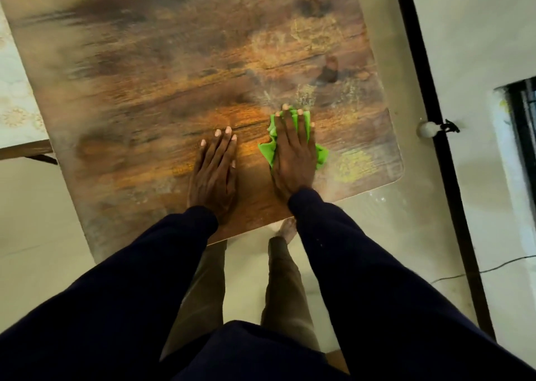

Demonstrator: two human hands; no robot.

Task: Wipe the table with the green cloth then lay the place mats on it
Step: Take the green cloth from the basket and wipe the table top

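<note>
A brown wood-grain table [150, 96] fills the upper middle of the head view. My right hand [293, 154] lies flat on the bright green cloth [321, 155], pressing it onto the table near the front right corner; the fingers are straight and the cloth shows around the palm and between the fingers. My left hand [216, 171] rests flat on the bare table top just left of it, fingers straight, holding nothing. No place mats are in view.
The table's front edge [255, 229] runs just beyond my wrists and its rounded right corner [398, 174] is close to the cloth. A second patterned surface [17, 102] stands at the left. A black upright frame [429, 125] and pale floor lie to the right.
</note>
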